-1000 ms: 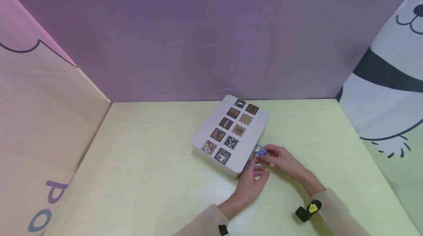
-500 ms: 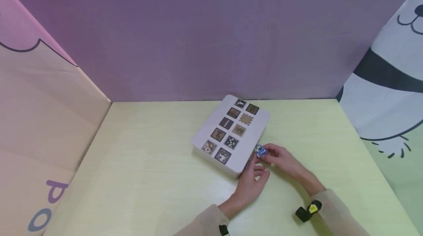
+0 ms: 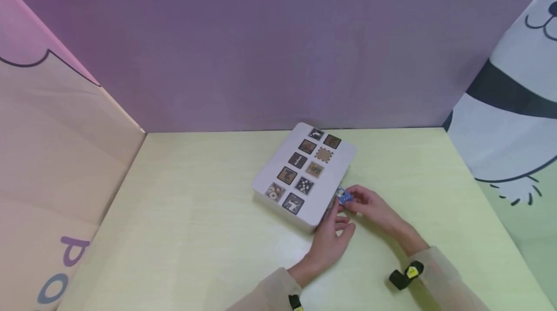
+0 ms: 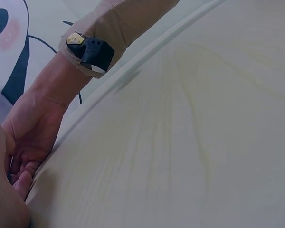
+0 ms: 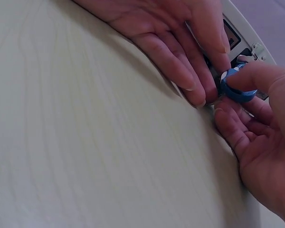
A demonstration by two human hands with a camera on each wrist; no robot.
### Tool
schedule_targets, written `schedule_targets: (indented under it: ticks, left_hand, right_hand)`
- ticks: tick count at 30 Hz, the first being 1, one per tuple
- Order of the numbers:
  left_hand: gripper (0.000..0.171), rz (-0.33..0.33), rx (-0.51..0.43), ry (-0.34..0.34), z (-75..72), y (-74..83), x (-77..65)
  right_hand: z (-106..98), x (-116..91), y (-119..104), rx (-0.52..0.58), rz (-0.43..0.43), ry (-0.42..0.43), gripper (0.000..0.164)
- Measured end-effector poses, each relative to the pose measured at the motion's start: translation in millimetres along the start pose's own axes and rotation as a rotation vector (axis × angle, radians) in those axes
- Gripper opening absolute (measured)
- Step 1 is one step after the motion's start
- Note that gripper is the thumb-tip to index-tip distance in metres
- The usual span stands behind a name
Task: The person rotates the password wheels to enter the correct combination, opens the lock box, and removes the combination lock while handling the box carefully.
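Note:
A small blue padlock [image 3: 344,196] with white markings sits against the right side of a white box [image 3: 330,190] whose lid bears square pictures. My right hand [image 3: 370,207] pinches the padlock between thumb and fingers; the right wrist view shows its rounded blue body [image 5: 238,88] by a metal latch [image 5: 259,51]. Beside it, my left hand [image 3: 329,243] rests along the near right corner of the box, fingers mostly straight, with the fingertips close to the padlock. In the left wrist view the right hand [image 4: 33,128] shows, while the padlock is mostly hidden.
The box lies at an angle on a pale wooden table [image 3: 196,214]. A purple backdrop [image 3: 261,50] stands right behind the table, with printed panels at both sides. A black wrist strap [image 3: 406,274] with a camera hangs under the right forearm.
The blue padlock has turned slightly in my right hand's fingers, and that hand has shifted a little toward the back. My left hand and the box have stayed nearly still.

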State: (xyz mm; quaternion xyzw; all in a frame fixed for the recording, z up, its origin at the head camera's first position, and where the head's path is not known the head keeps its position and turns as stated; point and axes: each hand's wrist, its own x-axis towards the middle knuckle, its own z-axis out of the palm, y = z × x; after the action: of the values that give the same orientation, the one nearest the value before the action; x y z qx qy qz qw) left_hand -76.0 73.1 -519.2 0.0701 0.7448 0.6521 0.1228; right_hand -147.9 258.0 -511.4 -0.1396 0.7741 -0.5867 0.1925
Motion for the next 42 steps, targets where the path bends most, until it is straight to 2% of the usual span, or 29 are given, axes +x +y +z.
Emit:
schedule_targets:
  ticks: [6, 14, 32, 42]
  left_hand:
    - [0.072, 0.007, 0.032, 0.018, 1.6, 0.6, 1.3]
    - [0.077, 0.013, -0.003, 0.012, 1.0, 0.8, 0.3]
    - [0.078, 0.009, -0.019, -0.002, -0.7, 2.4, 1.0]
    - [0.078, 0.006, -0.018, 0.008, -0.1, 0.5, 0.3]
  right_hand:
    - [0.8, -0.3, -0.7, -0.007, -0.013, -0.001, 0.03]
    - [1.8, -0.4, -0.9, -0.021, -0.02, 0.011, 0.028]
    - [3.4, -0.3, -6.1, -0.052, 0.035, 0.033, 0.028]
    - [4.0, 1.5, -2.1, -0.064, 0.007, 0.046, 0.028]
